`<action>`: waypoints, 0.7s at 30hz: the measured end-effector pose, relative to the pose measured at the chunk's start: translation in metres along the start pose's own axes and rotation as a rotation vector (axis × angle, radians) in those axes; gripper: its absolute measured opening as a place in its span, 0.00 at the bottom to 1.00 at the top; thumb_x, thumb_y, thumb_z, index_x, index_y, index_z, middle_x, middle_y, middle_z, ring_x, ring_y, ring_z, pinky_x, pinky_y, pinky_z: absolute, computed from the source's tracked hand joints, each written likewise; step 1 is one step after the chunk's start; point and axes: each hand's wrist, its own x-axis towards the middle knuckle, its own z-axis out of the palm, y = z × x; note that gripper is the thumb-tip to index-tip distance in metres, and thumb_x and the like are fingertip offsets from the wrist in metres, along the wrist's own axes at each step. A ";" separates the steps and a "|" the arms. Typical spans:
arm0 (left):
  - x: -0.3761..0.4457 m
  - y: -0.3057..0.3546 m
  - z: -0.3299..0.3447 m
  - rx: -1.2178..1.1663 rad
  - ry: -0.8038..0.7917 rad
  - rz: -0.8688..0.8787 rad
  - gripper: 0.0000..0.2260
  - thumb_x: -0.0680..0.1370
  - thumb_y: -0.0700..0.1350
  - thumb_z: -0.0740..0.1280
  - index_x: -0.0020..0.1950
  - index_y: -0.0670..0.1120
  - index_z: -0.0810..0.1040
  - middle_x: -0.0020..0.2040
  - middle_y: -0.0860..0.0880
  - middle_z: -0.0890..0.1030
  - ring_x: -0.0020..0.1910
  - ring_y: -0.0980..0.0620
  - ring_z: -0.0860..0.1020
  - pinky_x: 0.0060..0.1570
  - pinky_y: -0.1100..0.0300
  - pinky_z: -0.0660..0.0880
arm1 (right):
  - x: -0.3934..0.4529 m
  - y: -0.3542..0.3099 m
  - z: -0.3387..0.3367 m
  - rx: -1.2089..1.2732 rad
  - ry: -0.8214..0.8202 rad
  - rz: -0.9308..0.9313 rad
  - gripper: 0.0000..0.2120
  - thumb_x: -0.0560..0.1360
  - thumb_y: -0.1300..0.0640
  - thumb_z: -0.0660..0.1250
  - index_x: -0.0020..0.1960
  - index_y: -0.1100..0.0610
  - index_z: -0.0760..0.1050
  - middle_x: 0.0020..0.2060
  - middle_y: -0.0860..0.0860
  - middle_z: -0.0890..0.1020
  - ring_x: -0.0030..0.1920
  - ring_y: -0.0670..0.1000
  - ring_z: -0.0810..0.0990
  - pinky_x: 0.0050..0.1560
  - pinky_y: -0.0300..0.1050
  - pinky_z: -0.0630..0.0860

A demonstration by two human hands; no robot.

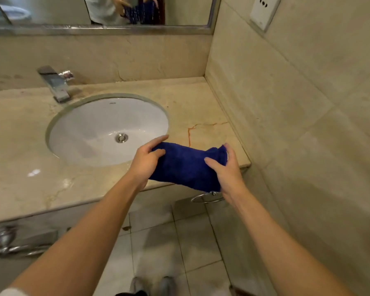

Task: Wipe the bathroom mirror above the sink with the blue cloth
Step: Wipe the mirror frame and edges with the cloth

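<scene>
1. Both hands are holding a deep blue, fluffy terry cloth between them, in the air over the front right edge of the counter, just right of the basin. The left hand is gripping the cloth's left end, thumb on top and fingers curling round it. The right hand is pinching the right end, thumb on the near side and fingers wrapping the bunched far edge.
2. The cloth is lying folded or loosely rolled into a thick band. It is sagging slightly between the hands, so it looks soft, limp and light, with a napped surface that should not slip. Nothing about it seems fragile.
3. For wiping, it would probably handle best folded into a flat pad under one palm, rather than held by its ends as it is now.
4. Below and left of the cloth is sitting a white oval ceramic sink set under a beige marble countertop, with a chrome tap behind it.
5. Above the backsplash is showing the bottom strip of the metal-framed wall mirror, reflecting the hands and cloth. It is well apart from the cloth; wiping appears not yet begun.
6. A white wall socket is sitting on the tiled right wall.
</scene>
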 end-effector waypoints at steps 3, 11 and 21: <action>0.001 -0.001 0.001 0.006 0.004 0.021 0.20 0.79 0.35 0.63 0.66 0.54 0.77 0.61 0.53 0.79 0.61 0.53 0.77 0.57 0.63 0.75 | 0.004 0.004 -0.008 -0.190 -0.132 -0.051 0.47 0.72 0.60 0.75 0.77 0.36 0.49 0.64 0.43 0.71 0.62 0.47 0.75 0.58 0.49 0.79; 0.012 0.002 -0.001 0.177 -0.035 -0.072 0.30 0.74 0.40 0.74 0.74 0.53 0.67 0.62 0.50 0.77 0.59 0.50 0.77 0.60 0.53 0.77 | 0.024 -0.008 -0.009 -0.843 -0.235 -0.178 0.23 0.73 0.57 0.72 0.66 0.53 0.71 0.55 0.47 0.78 0.55 0.49 0.76 0.49 0.41 0.73; 0.082 0.013 -0.005 0.351 -0.073 -0.037 0.13 0.74 0.44 0.74 0.56 0.50 0.78 0.50 0.48 0.83 0.51 0.48 0.81 0.56 0.47 0.79 | 0.072 -0.009 0.017 -0.796 -0.033 -0.145 0.10 0.73 0.51 0.67 0.52 0.53 0.72 0.44 0.47 0.79 0.43 0.46 0.77 0.37 0.41 0.70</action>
